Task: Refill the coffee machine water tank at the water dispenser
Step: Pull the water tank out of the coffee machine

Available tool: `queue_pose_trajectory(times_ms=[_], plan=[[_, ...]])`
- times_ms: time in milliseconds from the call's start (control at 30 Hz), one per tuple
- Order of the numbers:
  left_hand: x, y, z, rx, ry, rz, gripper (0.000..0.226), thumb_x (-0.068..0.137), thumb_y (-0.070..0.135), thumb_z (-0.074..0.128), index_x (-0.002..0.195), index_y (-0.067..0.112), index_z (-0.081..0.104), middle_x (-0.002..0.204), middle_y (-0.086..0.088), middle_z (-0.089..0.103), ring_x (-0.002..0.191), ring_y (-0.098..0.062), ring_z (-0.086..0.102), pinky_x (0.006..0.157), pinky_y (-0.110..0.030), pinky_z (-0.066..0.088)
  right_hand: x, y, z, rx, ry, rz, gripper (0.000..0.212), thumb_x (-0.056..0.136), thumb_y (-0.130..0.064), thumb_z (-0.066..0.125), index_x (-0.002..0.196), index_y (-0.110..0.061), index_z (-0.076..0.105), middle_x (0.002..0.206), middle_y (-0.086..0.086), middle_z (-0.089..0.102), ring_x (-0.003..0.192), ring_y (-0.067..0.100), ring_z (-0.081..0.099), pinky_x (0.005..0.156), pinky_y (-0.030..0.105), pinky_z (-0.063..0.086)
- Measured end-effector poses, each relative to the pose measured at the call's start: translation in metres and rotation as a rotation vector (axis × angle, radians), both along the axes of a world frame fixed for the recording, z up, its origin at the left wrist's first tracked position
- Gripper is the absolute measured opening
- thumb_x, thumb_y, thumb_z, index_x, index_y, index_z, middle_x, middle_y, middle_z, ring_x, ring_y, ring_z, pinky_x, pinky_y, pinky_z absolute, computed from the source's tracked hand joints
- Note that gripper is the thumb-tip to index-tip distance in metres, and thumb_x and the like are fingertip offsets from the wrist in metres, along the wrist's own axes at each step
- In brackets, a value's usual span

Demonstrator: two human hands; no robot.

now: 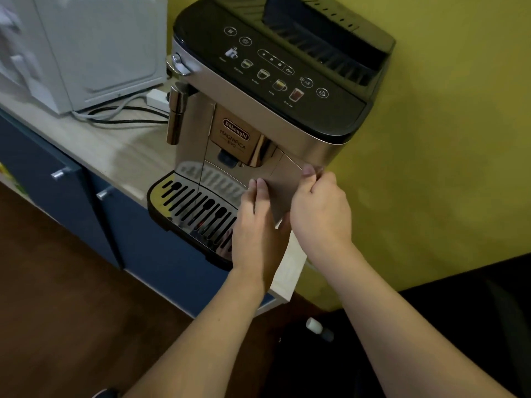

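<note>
Now both hands (290, 214) pinch the tank front's (283, 185) side edges.

The silver-and-champagne metal coffee machine (258, 116) wore a glossy black top panel (287, 73) with white icons and a red oval logo badge (236, 132). Its chrome drip grate (198, 208), cut in black slots, sat in a black tray. The pale wood-grain counter (94, 145) topped dark blue cabinet doors (43, 173). The right wall (445, 139) was mustard yellow; the far-left appliance (94, 47), white.

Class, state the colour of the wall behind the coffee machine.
Yellow wall, seen best in the head view.
</note>
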State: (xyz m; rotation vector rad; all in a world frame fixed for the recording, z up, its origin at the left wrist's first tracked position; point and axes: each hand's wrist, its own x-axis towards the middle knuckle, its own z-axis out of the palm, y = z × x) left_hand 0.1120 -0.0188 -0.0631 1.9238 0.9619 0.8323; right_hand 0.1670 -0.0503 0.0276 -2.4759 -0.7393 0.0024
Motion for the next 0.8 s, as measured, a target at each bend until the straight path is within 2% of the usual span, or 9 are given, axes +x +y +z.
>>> queue_pose_trajectory(times_ms=[67, 133, 233, 300, 367, 467, 600, 700, 800], plan=[[-0.001, 0.0, -0.003, 0.028, 0.018, 0.013, 0.08, 0.086, 0.02, 0.073, 0.15, 0.0, 0.03, 0.148, -0.027, 0.038, 0.13, -0.04, 0.048, 0.099, -0.045, 0.047, -0.002, 0.0, 0.003, -0.044, -0.023, -0.018, 0.038, 0.105, -0.032, 0.03, 0.121, -0.006, 0.053, 0.103, 0.011, 0.067, 0.073, 0.019, 0.047, 0.059, 0.03, 0.033], [0.0, 0.0, -0.003, 0.019, 0.005, 0.012, 0.081, 0.084, 0.019, 0.076, 0.149, -0.002, 0.031, 0.147, -0.029, 0.04, 0.128, -0.042, 0.049, 0.098, -0.044, 0.047, -0.003, 0.0, 0.005, -0.079, -0.036, -0.029, 0.039, 0.105, -0.033, 0.03, 0.12, -0.006, 0.054, 0.106, 0.012, 0.068, 0.076, 0.02, 0.047, 0.058, 0.031, 0.031], [-0.002, 0.0, 0.005, 0.004, 0.006, 0.002, 0.077, 0.088, 0.023, 0.07, 0.15, 0.001, 0.03, 0.146, -0.024, 0.042, 0.13, -0.037, 0.048, 0.101, -0.042, 0.044, -0.007, -0.001, 0.007, -0.053, 0.008, -0.061, 0.041, 0.104, -0.036, 0.031, 0.118, -0.007, 0.056, 0.104, 0.01, 0.068, 0.076, 0.021, 0.048, 0.056, 0.032, 0.03], [-0.005, 0.002, 0.006, -0.023, -0.003, -0.008, 0.074, 0.088, 0.027, 0.07, 0.148, 0.005, 0.032, 0.144, -0.018, 0.046, 0.129, -0.031, 0.048, 0.1, -0.04, 0.045, -0.006, -0.004, 0.01, -0.023, 0.073, -0.064, 0.041, 0.103, -0.038, 0.033, 0.115, -0.008, 0.059, 0.093, 0.004, 0.065, 0.07, 0.017, 0.05, 0.053, 0.029, 0.029], [-0.008, 0.004, 0.007, -0.02, 0.001, -0.005, 0.069, 0.085, 0.032, 0.073, 0.14, 0.008, 0.039, 0.135, -0.011, 0.05, 0.121, -0.026, 0.052, 0.093, -0.034, 0.049, -0.006, -0.007, 0.014, -0.021, 0.121, -0.043, 0.041, 0.103, -0.04, 0.034, 0.112, -0.01, 0.06, 0.082, -0.003, 0.057, 0.066, 0.009, 0.048, 0.051, 0.026, 0.029], [-0.017, 0.006, 0.007, -0.013, 0.012, -0.019, 0.063, 0.08, 0.036, 0.077, 0.127, 0.01, 0.045, 0.125, -0.006, 0.05, 0.112, -0.02, 0.052, 0.082, -0.025, 0.045, -0.014, -0.014, 0.02, -0.033, 0.178, -0.004, 0.041, 0.102, -0.043, 0.034, 0.111, -0.011, 0.058, 0.089, 0.0, 0.061, 0.074, 0.015, 0.054, 0.057, 0.032, 0.035], [-0.047, 0.005, 0.009, 0.005, 0.091, -0.063, 0.063, 0.078, 0.039, 0.08, 0.123, 0.013, 0.044, 0.12, -0.001, 0.049, 0.108, -0.016, 0.05, 0.08, -0.022, 0.041, -0.027, -0.026, 0.031, -0.069, 0.287, 0.069, 0.035, 0.099, -0.044, 0.041, 0.096, -0.014, 0.06, 0.08, -0.001, 0.061, 0.069, 0.015, 0.056, 0.055, 0.032, 0.039], [-0.057, 0.007, 0.027, -0.027, 0.121, -0.105, 0.07, 0.079, 0.038, 0.078, 0.133, 0.016, 0.039, 0.129, 0.0, 0.046, 0.117, -0.017, 0.048, 0.087, -0.025, 0.042, -0.017, -0.03, 0.039, -0.042, 0.389, 0.045, 0.034, 0.096, -0.046, 0.044, 0.087, -0.02, 0.063, 0.086, 0.001, 0.072, 0.077, 0.023, 0.067, 0.072, 0.042, 0.054], [-0.05, 0.01, 0.05, 0.009, 0.117, -0.11, 0.072, 0.08, 0.04, 0.077, 0.136, 0.017, 0.037, 0.129, 0.001, 0.046, 0.117, -0.016, 0.048, 0.086, -0.024, 0.045, -0.005, -0.027, 0.042, 0.031, 0.514, -0.011, 0.025, 0.095, -0.043, 0.05, 0.087, -0.021, 0.061, 0.092, 0.002, 0.07, 0.088, 0.024, 0.069, 0.089, 0.052, 0.055]])
